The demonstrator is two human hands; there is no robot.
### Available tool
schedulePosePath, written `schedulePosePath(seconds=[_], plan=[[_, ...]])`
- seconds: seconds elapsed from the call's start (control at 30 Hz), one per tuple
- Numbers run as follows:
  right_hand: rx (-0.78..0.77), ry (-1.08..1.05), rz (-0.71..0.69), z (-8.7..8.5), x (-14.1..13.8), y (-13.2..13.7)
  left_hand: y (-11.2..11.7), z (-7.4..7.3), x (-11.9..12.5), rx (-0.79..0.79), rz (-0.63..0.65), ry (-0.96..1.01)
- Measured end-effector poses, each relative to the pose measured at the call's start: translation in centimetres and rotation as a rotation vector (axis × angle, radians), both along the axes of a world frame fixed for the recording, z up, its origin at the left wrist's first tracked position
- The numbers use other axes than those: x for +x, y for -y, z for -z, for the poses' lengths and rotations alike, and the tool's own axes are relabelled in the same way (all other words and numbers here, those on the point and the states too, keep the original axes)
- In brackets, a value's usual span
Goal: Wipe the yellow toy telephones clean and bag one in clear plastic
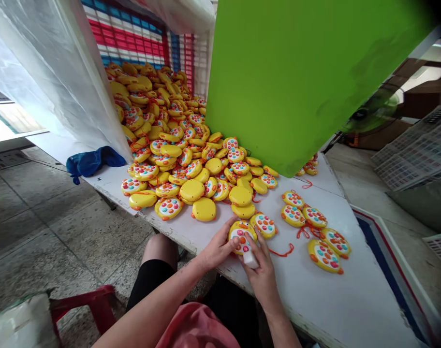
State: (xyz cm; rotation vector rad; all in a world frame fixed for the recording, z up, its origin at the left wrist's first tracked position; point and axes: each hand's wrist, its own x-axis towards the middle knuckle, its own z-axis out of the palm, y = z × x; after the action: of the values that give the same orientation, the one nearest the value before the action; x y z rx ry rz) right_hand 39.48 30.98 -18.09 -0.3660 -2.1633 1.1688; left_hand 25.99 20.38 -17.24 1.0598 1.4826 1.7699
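Observation:
Near the table's front edge, I hold a yellow duck-shaped toy (238, 233) with a white face and coloured round buttons. My left hand (222, 245) grips its left side, thumb on the front. On its right side, my right hand (261, 266) has its fingers closed around the toy and around a small white block (251, 260) at the toy's lower edge. Just behind lies another duck toy (264, 225), its buttons facing up. An orange cord (284, 252) trails on the table to the right of my hands.
A big heap of the same toys (177, 145) spills from a striped mesh crate (129, 36) onto the white table (361, 285). A green board (278, 72) stands behind. Several toys (315, 217) lie at right. A blue cloth (93, 162) rests at left; a red stool (86, 304) stands below.

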Motion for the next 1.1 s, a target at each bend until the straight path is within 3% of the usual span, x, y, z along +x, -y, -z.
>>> schedulePosePath(seconds=[0.1,0.2,0.27,0.4,0.53,0.77,0.87,1.0,1.1], plan=[[-0.222,0.045,0.072,0.1,0.1,-0.1,0.1,0.1,0.1,-0.045,0.029,-0.062],[-0.496,0.082,0.083,0.2,0.4,-0.2,-0.2,0.2,0.4,-0.131,-0.056,-0.151],[-0.598,0.064,0.089,0.2,0.5,-0.3,-0.6,0.0,0.6,-0.168,-0.088,-0.175],[-0.757,0.042,0.114,0.1,0.4,-0.5,-1.5,-1.0,0.6,-0.265,-0.129,-0.193],[-0.916,-0.039,0.149,-0.5,0.3,-0.7,-2.5,-1.9,0.1,-0.247,-0.147,-0.191],[-1.0,-0.087,0.176,-1.0,0.0,-0.6,-3.6,-1.0,0.0,-0.232,-0.123,-0.064],[-1.044,-0.123,0.213,-1.1,0.0,-1.2,-3.8,-1.0,-0.5,-0.25,-0.188,-0.235],[-1.181,-0.363,0.328,-1.6,0.4,-2.9,-4.6,-2.1,-2.7,-0.313,-0.359,-0.683],[-1.234,-0.39,0.254,-1.8,0.5,-3.5,-5.9,-2.8,-4.7,-0.355,-0.446,-0.905]])
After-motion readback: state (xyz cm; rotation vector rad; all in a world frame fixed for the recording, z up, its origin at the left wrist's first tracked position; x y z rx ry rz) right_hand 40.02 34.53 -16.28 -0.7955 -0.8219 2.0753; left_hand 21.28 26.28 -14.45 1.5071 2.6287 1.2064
